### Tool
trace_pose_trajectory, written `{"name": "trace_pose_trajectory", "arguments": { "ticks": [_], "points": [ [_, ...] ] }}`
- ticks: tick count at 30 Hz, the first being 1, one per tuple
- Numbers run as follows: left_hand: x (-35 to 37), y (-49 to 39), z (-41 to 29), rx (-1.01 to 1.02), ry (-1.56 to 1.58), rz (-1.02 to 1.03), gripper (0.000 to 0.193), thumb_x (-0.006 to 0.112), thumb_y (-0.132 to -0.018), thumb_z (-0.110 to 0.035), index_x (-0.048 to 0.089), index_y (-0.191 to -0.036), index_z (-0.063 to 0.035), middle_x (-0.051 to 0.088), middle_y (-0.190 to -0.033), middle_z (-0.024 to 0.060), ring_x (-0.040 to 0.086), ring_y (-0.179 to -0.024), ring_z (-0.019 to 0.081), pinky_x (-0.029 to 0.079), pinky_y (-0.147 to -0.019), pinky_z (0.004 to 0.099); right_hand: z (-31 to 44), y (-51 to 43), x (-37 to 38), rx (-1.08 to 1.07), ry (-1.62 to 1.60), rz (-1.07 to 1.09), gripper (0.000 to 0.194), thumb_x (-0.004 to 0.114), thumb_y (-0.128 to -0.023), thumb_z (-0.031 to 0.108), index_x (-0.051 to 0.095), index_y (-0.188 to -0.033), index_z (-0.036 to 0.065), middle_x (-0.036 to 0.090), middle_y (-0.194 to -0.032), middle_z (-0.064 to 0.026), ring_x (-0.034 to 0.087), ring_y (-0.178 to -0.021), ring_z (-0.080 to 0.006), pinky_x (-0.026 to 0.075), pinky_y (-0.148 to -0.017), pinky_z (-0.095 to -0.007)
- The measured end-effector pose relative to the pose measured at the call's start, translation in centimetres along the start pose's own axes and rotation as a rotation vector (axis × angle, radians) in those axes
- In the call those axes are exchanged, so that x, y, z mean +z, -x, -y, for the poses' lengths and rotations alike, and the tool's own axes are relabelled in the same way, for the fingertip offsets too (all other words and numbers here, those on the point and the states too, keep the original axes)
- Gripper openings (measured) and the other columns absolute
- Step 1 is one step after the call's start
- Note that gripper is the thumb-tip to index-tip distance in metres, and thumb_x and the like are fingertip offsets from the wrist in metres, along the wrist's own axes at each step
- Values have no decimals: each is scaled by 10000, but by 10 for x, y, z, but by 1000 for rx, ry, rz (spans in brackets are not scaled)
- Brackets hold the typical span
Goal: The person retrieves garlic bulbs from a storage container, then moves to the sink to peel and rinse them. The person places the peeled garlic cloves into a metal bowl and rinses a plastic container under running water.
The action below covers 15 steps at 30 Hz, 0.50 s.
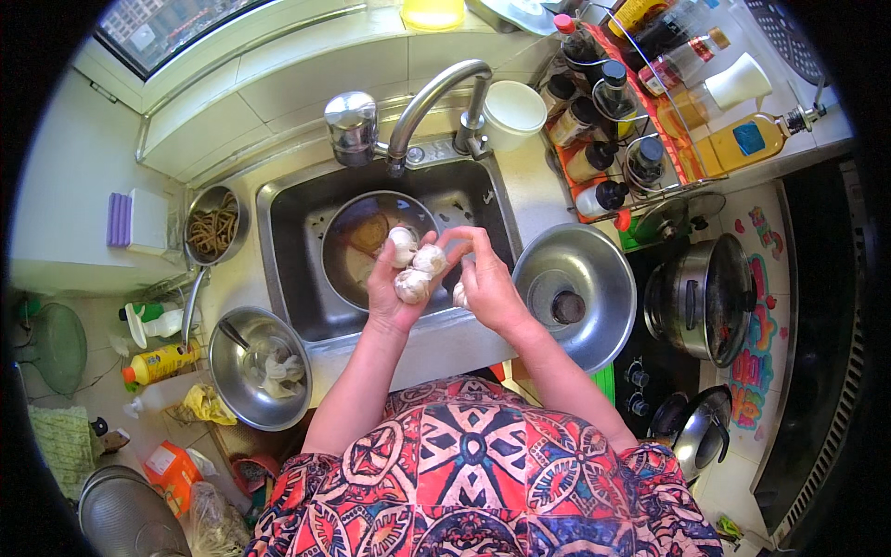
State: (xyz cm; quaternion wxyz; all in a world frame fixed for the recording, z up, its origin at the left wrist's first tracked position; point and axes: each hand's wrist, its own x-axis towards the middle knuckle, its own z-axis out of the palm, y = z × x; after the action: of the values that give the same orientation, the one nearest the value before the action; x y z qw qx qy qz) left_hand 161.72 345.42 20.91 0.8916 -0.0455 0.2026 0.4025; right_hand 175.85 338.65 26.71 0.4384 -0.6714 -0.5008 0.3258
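My left hand [395, 303] holds several white garlic bulbs [412, 285] in its palm over the front of the steel sink [306, 334]. Close beside it on the right, my right hand [487, 285] has another garlic bulb [460, 295] under its curled fingers, largely hidden by them. Its forefinger reaches toward the bulbs in the left palm. Below the hands a round metal basin [341, 209] with liquid and a brownish round thing in it stands in the sink.
A curved faucet [445, 76] arches over the sink's back. On the right stands a large steel bowl [612, 278] with a small dark round object. To the left are a steel bowl [223, 397] with whitish scraps and a ladle-like pan [243, 223] of brown strips. Bottles fill a wire rack [679, 139].
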Motion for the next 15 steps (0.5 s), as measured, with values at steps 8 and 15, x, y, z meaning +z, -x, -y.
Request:
{"name": "trace_pose_trajectory", "arguments": {
  "ticks": [8, 15],
  "points": [
    [-10, -8, 14, 64, -111, 41, 511, 649, -840, 23, 455, -1275, -162, 598, -1208, 137, 528, -1241, 301, 435, -1067, 493, -4, -14, 10, 20, 144, 26, 447, 684, -883, 266, 482, -1255, 125, 617, -1021, -140, 640, -785, -202, 521, -696, -339],
    [-11, -26, 14, 182, -280, -90, 595, 645, -834, 92, 387, -1315, -147, 629, -1116, 152, 633, -1078, 295, 539, -915, 451, -12, -19, 10, 296, -413, 186, 506, 659, -922, 296, 394, -1326, 141, 618, -1005, -84, 611, -643, -133, 488, -514, -267]
  ]
}}
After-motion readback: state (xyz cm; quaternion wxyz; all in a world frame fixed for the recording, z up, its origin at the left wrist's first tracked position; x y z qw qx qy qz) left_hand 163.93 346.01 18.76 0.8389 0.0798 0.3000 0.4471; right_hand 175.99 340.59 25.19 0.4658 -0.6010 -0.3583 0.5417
